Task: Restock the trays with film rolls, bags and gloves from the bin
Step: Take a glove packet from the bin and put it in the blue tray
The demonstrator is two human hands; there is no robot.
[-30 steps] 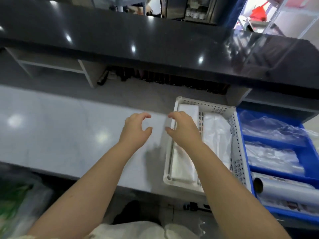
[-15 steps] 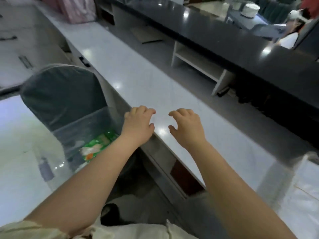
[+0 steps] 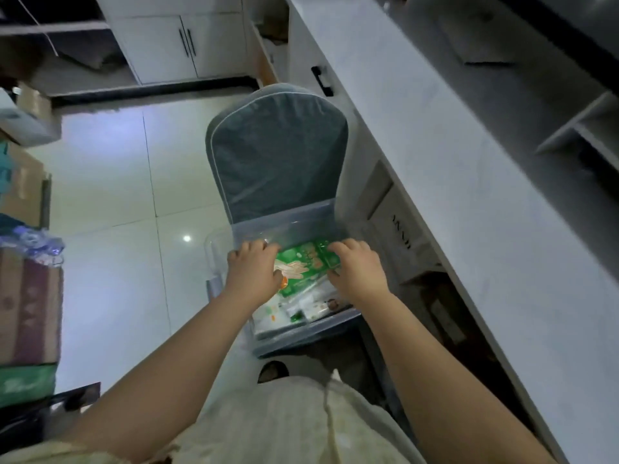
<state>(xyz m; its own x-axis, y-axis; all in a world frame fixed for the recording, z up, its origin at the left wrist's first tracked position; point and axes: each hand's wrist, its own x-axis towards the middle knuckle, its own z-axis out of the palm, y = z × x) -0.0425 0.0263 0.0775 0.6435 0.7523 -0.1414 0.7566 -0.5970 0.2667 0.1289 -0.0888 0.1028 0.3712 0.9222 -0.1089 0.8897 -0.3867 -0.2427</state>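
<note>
A clear plastic bin (image 3: 288, 226) stands on a chair seat below me. In it lies a green glove packet (image 3: 306, 267) on top of several white packets (image 3: 311, 308). My left hand (image 3: 254, 271) is down in the bin on the green packet's left edge. On the packet's right edge rests my right hand (image 3: 358, 271), fingers curled over it. Whether the packet is lifted off the pile I cannot tell. The trays are out of view.
The chair's grey padded back (image 3: 274, 155) rises behind the bin. A long pale counter (image 3: 452, 169) runs along the right, with drawers (image 3: 398, 226) under it. Cardboard boxes (image 3: 26, 296) are stacked at the left on a glossy tiled floor (image 3: 110, 202).
My view has swung left and down from the trays on the counter to the bin on the chair. Both hands have dropped from above the counter into the bin and onto the green packet.
</note>
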